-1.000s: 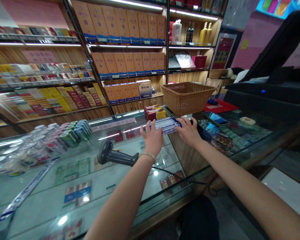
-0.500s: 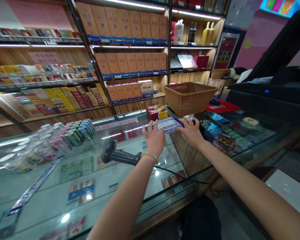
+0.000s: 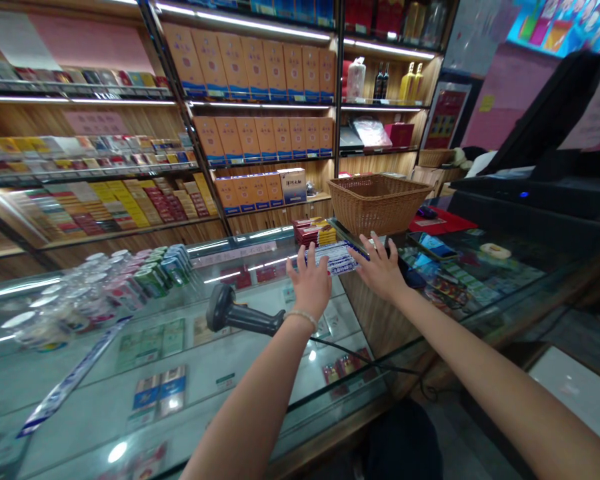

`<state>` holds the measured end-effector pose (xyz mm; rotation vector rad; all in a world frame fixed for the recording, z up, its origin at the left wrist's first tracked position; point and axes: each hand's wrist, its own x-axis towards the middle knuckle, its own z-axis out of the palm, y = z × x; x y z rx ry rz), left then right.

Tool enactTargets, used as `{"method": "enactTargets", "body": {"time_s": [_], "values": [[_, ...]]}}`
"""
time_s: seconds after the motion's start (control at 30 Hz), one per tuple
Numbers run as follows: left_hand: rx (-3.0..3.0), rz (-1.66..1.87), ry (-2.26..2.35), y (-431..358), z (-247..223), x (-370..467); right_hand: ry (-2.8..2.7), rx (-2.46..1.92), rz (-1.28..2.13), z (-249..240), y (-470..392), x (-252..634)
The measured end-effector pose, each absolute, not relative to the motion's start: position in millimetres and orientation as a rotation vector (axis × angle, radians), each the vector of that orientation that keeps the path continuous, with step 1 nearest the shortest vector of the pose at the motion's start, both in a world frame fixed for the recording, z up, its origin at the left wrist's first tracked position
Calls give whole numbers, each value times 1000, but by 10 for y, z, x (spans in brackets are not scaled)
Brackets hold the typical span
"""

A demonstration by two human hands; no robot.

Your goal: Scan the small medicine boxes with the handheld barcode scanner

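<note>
Facing shelves (image 3: 325, 175), left hand (image 3: 311, 287) and right hand (image 3: 383, 275) (spread wide) flank packets (image 3: 341, 257) on the glass counter (image 3: 200, 400).

Strip-lit wooden shelves (image 3: 147, 122) behind a glass counter (image 3: 100, 407), pink wall (image 3: 505, 100) rightward

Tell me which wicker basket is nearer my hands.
The large basket, just beyond your right hand; the small basket sits farther back.
</note>
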<state>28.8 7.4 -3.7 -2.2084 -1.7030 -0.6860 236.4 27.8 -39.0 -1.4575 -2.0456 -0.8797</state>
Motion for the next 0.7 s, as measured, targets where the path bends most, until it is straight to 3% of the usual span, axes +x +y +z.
{"method": "enactTargets", "body": {"time_s": [0.5,0.7], "values": [[-2196,-604,-1639,61,-24,279,-2032,-1417,-905,-445,334,2369],[-2286,-384,-1647,63,82,156,-2124,-1392,-888,-369,353,2353]]}}
